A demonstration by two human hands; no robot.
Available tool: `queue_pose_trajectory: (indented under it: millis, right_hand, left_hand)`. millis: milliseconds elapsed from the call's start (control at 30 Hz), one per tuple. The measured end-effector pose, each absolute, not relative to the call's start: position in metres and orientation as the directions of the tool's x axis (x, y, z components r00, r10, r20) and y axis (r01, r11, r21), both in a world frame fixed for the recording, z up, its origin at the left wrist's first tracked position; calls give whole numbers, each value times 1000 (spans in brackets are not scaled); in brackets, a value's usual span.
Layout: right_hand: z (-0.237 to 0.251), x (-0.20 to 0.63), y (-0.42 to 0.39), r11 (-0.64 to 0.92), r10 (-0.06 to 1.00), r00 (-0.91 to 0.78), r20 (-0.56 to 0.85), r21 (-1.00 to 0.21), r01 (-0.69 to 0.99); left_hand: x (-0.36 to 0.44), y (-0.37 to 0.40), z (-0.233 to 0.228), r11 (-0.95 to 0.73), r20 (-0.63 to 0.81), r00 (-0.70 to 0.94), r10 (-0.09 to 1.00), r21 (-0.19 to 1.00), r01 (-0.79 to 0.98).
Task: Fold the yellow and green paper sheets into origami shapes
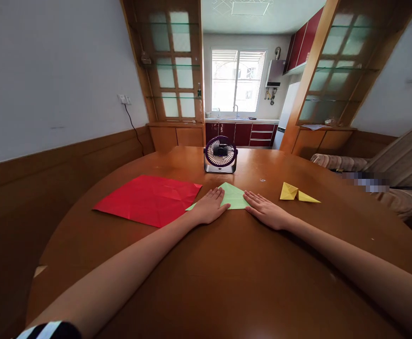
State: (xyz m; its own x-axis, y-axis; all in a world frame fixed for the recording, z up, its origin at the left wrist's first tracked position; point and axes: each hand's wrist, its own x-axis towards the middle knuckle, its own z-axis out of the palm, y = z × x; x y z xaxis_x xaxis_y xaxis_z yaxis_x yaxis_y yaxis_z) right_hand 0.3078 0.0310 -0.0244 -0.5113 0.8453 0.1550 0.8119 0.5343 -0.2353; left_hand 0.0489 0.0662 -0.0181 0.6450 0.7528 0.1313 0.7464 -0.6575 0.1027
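Flat on the wooden table lies a light green sheet of paper, folded so that a point faces away from me. My left hand rests flat on its left part, fingers stretched out and thumb towards the middle. On the right edge of the green paper, my right hand lies with its fingers extended. Both palms cover parts of the paper, so its side corners are partly hidden. Left of my left hand is a creased red sheet of paper, and its right side is close to the green paper.
A small purple fan stands behind the green paper on the round table. To the right sits a folded yellow paper piece. Beyond the table edge at right is a striped sofa.
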Motion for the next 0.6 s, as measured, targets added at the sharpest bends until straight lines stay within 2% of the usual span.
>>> queue_pose_trajectory:
  millis: [167, 300, 467, 600]
  right_hand:
    - [-24, 328, 22, 504, 863, -478, 161, -248, 827]
    - [-17, 327, 12, 499, 865, -462, 198, -233, 835]
    - [0, 304, -8, 680, 722, -602, 342, -187, 709]
    - [6, 284, -19, 724, 688, -680, 254, -163, 671]
  left_hand:
    - [49, 62, -13, -639, 96, 632, 769, 113, 761]
    - [49, 57, -7, -645, 140, 630, 764, 115, 756]
    - [55, 46, -2, -720, 321, 670, 669, 58, 691]
    - [62, 42, -6, -706, 282, 662, 694, 85, 703]
